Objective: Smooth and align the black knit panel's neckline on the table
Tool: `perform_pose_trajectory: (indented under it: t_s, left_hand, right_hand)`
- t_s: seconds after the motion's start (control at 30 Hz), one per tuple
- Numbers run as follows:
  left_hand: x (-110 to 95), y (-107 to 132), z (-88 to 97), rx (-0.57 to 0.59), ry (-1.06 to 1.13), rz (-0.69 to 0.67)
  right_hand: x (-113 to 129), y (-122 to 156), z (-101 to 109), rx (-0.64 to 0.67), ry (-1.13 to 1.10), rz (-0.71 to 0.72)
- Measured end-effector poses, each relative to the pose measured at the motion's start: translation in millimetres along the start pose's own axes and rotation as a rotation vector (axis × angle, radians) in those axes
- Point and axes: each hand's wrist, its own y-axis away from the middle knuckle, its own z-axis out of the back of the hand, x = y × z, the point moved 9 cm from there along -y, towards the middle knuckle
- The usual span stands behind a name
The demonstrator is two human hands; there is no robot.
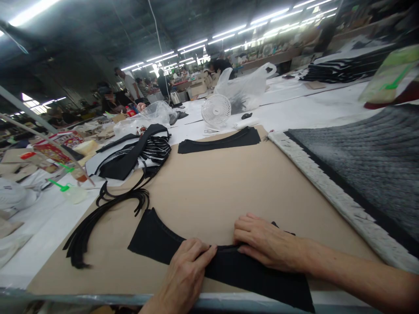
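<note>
A curved black fabric piece [240,269] lies on the brown board near the table's front edge, with a narrow black strip along its inward-curving top edge. My left hand [188,266] rests on its middle, fingers curled and thumb and forefinger pressing at the curved edge. Farther right, my right hand [265,242] pinches that same edge with bent fingers and covers part of the piece. Left of the fabric, a bundle of thin black strips [98,216] lies loose on the board. Another curved black piece [219,141] is flat at the board's far end.
A pile of black fabric pieces [131,152] sits at the left beside a green-nozzled bottle [72,193]. Beyond the brown board [212,187] stand a small white fan [216,110] and a white plastic bag [242,85]. Dark grey ribbed material [366,161] covers the right side.
</note>
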Motion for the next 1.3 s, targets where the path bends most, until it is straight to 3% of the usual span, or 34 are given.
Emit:
perform_pose_trajectory:
  t_s: [0.4, 0.77, 1.0, 1.17, 1.3]
  left_hand:
    - [-6.9, -8.8, -10.9, 0.154, -0.105, 0.067]
    - [-16.8, -8.4, -10.7, 0.037, -0.228, -0.051]
    - [-14.7, -10.5, -21.1, 0.136, -0.017, -0.031]
    - [-22.0, -16.0, -22.9, 0.105, -0.101, -0.018]
    - [-33.3, -14.7, -22.3, 0.020, -0.248, -0.090]
  right_hand:
    - [7.6, 9.1, -0.9, -0.015, 0.178, 0.120]
    - [11.3, 10.9, -0.3, -0.029, 0.245, 0.177]
    - [14.3, 11.8, -2.4, -0.028, 0.330, 0.215]
    - [17.8, 13.4, -5.2, -0.042, 0.398, 0.251]
    - [22.3, 15.8, -5.4, -0.050, 0.433, 0.283]
